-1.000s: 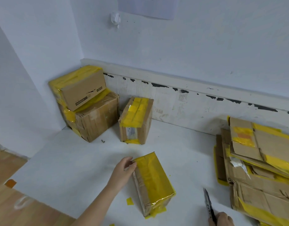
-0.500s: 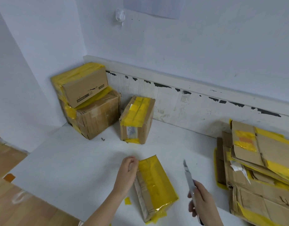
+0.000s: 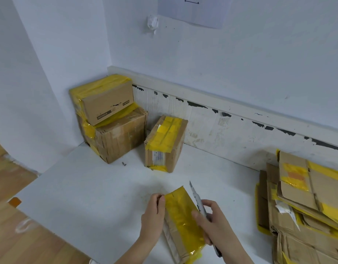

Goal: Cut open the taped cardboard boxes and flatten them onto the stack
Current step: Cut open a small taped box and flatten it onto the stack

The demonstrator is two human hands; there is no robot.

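A narrow cardboard box (image 3: 181, 220) wrapped in yellow tape stands on the white table near its front edge. My left hand (image 3: 153, 216) holds its left side, fingers curled at the top corner. My right hand (image 3: 214, 223) grips a utility knife (image 3: 197, 202) beside the box's right side, blade pointing up and away, the thumb resting on the taped top. A stack of flattened cardboard (image 3: 305, 206) lies at the right.
Three more taped boxes stand at the back left: a small one (image 3: 105, 98) on top of a bigger one (image 3: 118, 136), and another (image 3: 165, 143) beside them. A small screw (image 3: 123, 164) lies on the white table (image 3: 88, 187). Wooden floor shows at the left.
My right hand has come up from the lower right edge and leftward with the knife, reaching the box's right side. My left hand has stayed on the box.
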